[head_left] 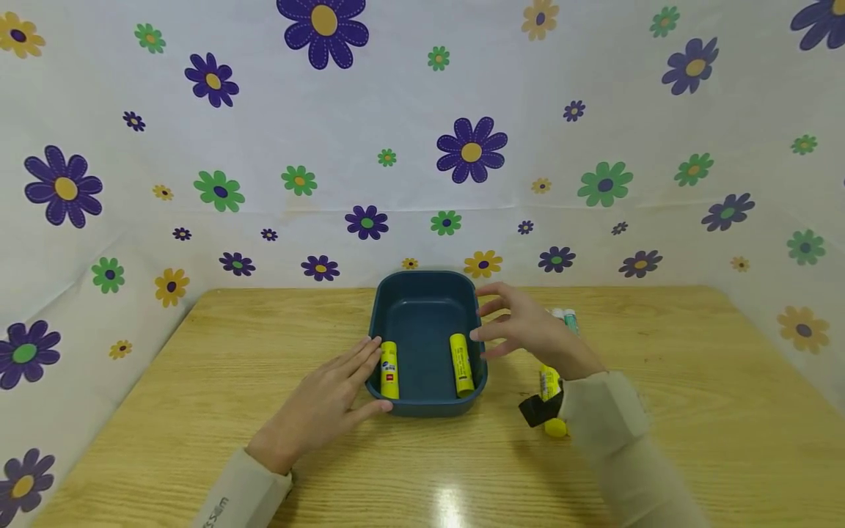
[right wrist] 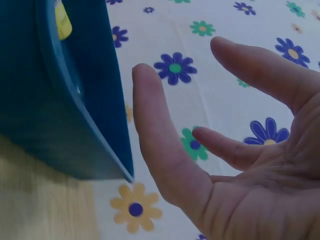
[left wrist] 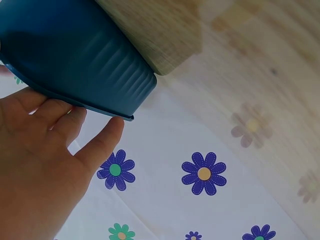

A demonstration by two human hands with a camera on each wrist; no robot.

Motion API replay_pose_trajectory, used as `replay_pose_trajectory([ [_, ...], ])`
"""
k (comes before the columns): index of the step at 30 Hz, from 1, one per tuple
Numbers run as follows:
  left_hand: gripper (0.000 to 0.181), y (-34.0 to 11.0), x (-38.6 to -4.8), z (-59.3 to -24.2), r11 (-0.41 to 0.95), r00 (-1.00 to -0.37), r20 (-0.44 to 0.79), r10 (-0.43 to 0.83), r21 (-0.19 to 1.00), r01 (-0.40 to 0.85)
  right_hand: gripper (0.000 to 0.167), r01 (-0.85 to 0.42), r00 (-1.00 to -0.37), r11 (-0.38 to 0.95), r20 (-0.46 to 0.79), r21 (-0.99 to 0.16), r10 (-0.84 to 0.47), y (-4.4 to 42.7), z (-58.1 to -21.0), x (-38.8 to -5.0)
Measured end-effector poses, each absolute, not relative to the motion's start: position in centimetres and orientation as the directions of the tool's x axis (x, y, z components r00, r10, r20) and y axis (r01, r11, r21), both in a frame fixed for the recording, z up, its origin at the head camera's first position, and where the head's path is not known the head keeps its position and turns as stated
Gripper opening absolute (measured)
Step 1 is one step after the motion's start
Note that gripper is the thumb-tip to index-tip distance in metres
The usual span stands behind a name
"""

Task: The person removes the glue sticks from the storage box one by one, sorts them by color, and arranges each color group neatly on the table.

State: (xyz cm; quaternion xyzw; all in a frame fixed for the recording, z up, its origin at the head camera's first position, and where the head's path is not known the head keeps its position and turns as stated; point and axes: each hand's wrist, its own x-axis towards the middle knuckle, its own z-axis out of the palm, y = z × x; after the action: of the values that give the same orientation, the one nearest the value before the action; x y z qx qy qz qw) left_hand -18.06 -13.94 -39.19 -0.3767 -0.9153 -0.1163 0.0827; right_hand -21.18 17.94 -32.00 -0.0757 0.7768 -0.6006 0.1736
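Observation:
A dark blue plastic bin (head_left: 425,409) sits on the table with two yellow glue sticks inside. One glue stick (head_left: 389,370) lies along its left wall, the other glue stick (head_left: 462,364) along its right. My left hand (head_left: 323,396) rests on the near left of the bin's rim, fingers fairly straight and thumb at the front edge. Beside the right wall, my right hand (head_left: 521,323) is spread with nothing in it. In the right wrist view its fingers stand apart from the bin wall (right wrist: 82,125).
Right of the bin, partly hidden by my right forearm, lie another yellow glue stick (head_left: 549,381), a round yellow end (head_left: 556,427) and a green-and-white tube (head_left: 571,320). A black strap (head_left: 541,409) hangs at my right cuff. Flowered cloth (head_left: 396,110) backs the wooden table (head_left: 264,330).

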Motion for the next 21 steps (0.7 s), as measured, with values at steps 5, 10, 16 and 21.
replay_pose_trajectory([
  [5,0.083,-13.9,-18.1,-39.0,0.692,-0.705,0.23,0.671,0.146,0.707,0.073,0.119,-0.919,0.212,-0.189,-0.97,-0.345,16.0,-33.0,-21.6],
  [10,0.083,-14.0,-18.1,-39.1,0.691,-0.706,0.228,0.671,0.152,0.706,0.07,0.139,-0.913,0.191,-0.2,-0.972,-0.355,14.2,-34.2,-21.9],
  [16,0.084,-14.0,-18.1,-39.3,0.689,-0.706,0.23,0.669,0.162,0.706,0.067,0.177,-0.904,0.201,-0.24,-0.963,-0.353,12.3,-35.4,-22.2],
  [21,0.084,-14.1,-18.2,-39.4,0.681,-0.693,0.254,0.675,0.146,0.718,0.067,0.198,-0.895,0.205,-0.262,-0.958,-0.36,11.1,-36.1,-22.3],
])
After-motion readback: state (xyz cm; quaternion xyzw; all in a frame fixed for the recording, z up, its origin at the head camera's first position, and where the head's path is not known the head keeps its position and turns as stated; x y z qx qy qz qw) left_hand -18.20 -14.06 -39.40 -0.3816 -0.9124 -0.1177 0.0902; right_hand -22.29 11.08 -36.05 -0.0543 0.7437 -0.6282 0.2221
